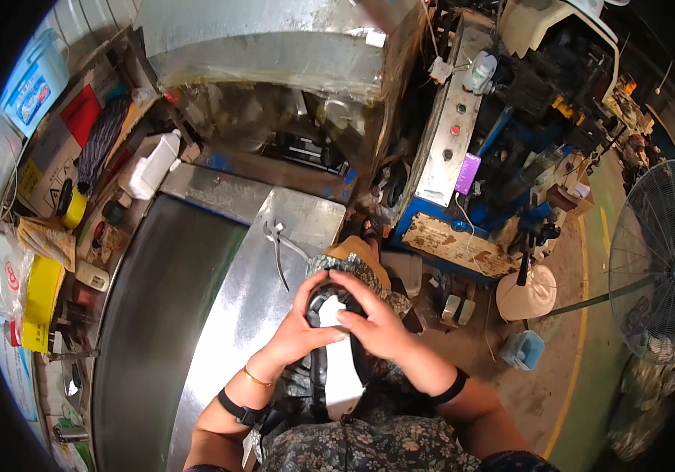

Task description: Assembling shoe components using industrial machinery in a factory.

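Dark floral cloth (345, 450) covers the person seated at work, and just beyond it I see a long, shoe-shaped piece (342, 374), black along the sides with a white middle, held over the lap. Left hand (300, 330) and right hand (375, 324) close around its far end from either side; the index fingertips nearly meet over the tip, and both thumbs lie on the white part. Each forearm wears a black band, and a gold bracelet (257, 379) circles the left wrist.

Just left of the piece, a shiny metal plate (231, 322) carries pincers (276, 244) with their handles apart. Alongside the plate runs a dark belt (166, 259). Farther left, a cluttered shelf holds a white jug (151, 167) and a yellow box (43, 303).

Over to the right, a pale tub (530, 295) and a small blue bin (520, 351) stand on the floor near a large round fan (656, 259). Ahead rise a metal hood (274, 51) and a control panel (446, 141) with buttons.
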Action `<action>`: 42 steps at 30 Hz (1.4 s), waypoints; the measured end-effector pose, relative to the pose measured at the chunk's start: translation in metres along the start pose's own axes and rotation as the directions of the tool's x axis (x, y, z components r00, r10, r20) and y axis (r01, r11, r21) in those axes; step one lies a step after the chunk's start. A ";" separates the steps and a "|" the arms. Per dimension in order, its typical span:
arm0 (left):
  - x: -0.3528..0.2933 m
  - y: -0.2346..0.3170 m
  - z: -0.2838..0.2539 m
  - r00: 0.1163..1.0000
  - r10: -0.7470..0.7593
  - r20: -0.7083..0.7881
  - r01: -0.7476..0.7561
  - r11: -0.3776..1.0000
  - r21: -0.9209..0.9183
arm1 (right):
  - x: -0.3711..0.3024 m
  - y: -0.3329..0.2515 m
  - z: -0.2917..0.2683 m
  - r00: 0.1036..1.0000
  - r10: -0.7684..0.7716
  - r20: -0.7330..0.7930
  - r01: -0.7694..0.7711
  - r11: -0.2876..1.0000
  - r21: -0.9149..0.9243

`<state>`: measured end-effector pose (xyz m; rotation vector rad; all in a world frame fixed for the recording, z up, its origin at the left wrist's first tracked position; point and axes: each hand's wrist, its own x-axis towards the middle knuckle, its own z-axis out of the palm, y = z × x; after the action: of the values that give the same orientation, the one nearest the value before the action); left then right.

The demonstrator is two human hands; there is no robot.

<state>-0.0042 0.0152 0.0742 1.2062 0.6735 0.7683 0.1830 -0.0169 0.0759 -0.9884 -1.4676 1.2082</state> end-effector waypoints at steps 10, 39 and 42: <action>-0.057 0.046 -0.123 0.745 -0.659 -0.105 0.617 0.740 -0.269 | -0.003 -0.022 0.096 0.733 -0.073 0.676 0.378 0.871 -0.315; 0.323 -0.052 -0.368 0.690 0.226 -0.687 0.618 0.308 0.723 | 0.044 0.094 0.036 0.918 -0.395 0.042 0.348 0.750 -0.563; 0.305 -0.057 -0.353 0.585 0.578 -0.569 0.670 0.051 0.741 | 0.045 0.091 0.035 0.908 -0.412 0.075 0.386 0.754 -0.531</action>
<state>-0.1019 0.4492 -0.0780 2.0844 2.5158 0.6869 0.1401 0.0355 -0.0075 -0.9765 -1.9140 0.4554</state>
